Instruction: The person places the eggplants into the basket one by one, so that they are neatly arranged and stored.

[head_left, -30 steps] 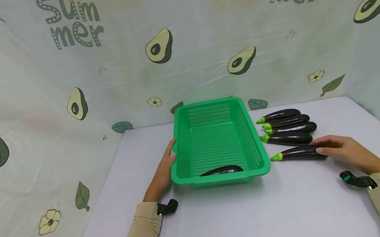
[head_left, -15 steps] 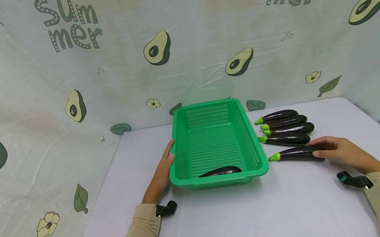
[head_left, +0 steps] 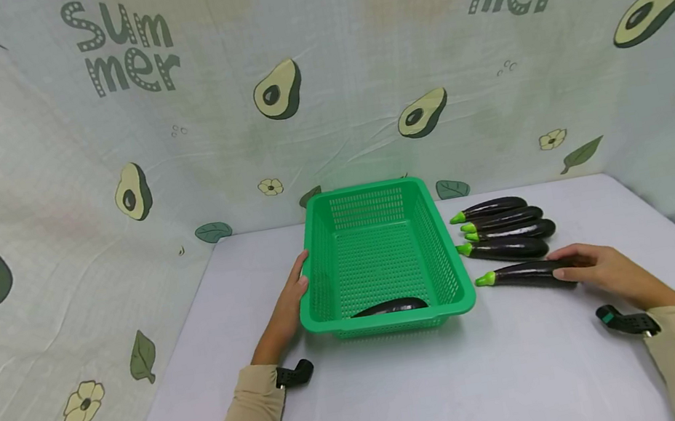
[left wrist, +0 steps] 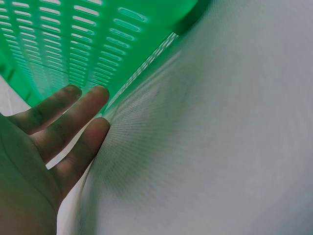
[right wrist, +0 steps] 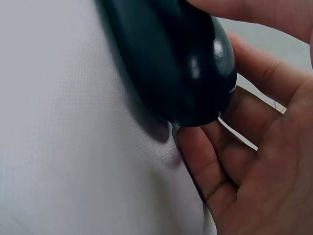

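One eggplant (head_left: 523, 274) lies crosswise on the bench (head_left: 465, 389), stem (head_left: 485, 280) toward the green basket (head_left: 388, 319), blunt end gripped by the right hand (head_left: 612, 272) (left hand (head_left: 287, 308), fingers apart, at basket's left).

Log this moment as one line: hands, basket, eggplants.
left hand: at left side of basket | right hand: grips eggplant by blunt end | inside: one eggplant | right of basket: four ungripped eggplants

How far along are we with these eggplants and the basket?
Looks done: one eggplant shows in the green basket. In hand: another eggplant, held by the right grip; left grip at the basket's side. Probably left: four more eggplants lying right of the basket.
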Tool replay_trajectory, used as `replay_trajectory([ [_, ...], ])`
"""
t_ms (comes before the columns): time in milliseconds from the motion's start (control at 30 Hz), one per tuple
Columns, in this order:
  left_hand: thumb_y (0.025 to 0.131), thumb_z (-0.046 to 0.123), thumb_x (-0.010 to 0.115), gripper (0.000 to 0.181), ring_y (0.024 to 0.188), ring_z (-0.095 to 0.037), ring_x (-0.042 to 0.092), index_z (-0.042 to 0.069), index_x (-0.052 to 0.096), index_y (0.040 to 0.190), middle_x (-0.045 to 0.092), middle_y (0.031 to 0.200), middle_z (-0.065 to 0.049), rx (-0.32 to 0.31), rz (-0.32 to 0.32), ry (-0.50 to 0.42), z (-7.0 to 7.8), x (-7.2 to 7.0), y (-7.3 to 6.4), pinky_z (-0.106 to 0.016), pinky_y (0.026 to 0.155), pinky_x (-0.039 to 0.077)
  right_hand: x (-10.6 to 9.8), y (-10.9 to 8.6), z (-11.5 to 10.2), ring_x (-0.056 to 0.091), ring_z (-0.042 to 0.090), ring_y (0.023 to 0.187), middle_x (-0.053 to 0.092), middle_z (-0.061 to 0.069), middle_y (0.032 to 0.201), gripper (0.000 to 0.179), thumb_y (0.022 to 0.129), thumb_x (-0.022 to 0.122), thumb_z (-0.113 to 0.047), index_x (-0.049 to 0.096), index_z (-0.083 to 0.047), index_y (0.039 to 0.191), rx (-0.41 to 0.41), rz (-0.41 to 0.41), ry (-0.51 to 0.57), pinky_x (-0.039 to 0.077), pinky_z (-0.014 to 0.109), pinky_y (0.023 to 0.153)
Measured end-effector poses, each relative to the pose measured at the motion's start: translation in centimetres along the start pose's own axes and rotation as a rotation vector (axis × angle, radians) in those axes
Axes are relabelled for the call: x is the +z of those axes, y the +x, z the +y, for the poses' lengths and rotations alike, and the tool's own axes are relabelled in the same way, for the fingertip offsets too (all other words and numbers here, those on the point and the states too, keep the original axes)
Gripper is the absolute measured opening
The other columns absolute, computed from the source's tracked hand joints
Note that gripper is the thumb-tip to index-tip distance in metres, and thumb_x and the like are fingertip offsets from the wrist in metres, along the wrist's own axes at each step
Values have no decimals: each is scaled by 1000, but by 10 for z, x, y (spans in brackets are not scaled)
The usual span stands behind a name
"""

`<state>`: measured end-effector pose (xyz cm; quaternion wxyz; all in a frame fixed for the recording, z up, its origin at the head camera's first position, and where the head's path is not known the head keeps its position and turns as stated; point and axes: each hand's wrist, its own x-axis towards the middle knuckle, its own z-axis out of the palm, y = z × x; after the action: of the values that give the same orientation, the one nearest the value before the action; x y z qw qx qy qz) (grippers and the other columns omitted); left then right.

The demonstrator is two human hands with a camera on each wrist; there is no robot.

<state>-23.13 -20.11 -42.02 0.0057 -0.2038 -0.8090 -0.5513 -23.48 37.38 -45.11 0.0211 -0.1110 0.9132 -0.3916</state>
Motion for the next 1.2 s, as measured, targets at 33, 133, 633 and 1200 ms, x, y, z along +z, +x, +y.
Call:
replay_trajectory([
  [33,109,17,25,56,151,-38,6,4,9,161,6,165,-21,3,7,-3,-5,1,1,-61,117,10,0,0,0,55,-3,97,64,4,122,47,95,71,-33,62,-4,131,3,0,6,46,17,75],
  [133,109,22,25,57,151,-37,7,9,10,162,7,166,-18,6,30,-14,-16,2,2,-62,117,9,0,0,2,55,-4,97,64,4,122,47,96,71,-31,61,-3,132,7,0,15,46,17,75],
  [633,110,22,24,55,151,-36,6,9,11,162,8,166,-17,22,50,12,-26,4,4,-61,117,8,-2,-3,2,59,4,91,64,-6,113,44,99,66,-32,59,-4,132,14,32,79,51,24,73],
  [1200,110,32,26,56,152,-30,8,20,13,163,10,167,-10,25,56,-11,-46,2,8,-58,118,8,8,1,2,60,9,103,54,0,123,31,101,57,-1,57,6,131,-116,-13,681,58,43,79],
])
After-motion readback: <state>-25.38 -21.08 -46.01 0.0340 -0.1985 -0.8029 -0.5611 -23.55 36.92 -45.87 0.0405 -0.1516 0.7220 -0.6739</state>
